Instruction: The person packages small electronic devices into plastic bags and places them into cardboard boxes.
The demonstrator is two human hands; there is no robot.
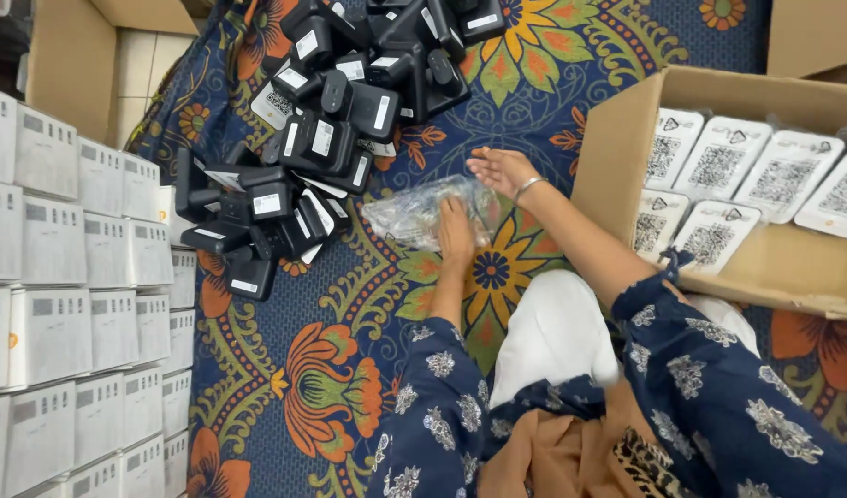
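Two hands point(456, 235) point(502, 169) on one clear bag point(414, 212), seven packets point(709, 240) boxed

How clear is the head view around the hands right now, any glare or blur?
Head view: even light, soft shadows. Glare glints off the clear plastic bag, hiding its contents. The right hand looks slightly motion-blurred; the left hand is sharper. The black devices are crisp. Edges bend a little.

White boxes point(73, 304) stacked left, cardboard box point(617, 157) w/ prob. packaged labels point(746, 171) right.
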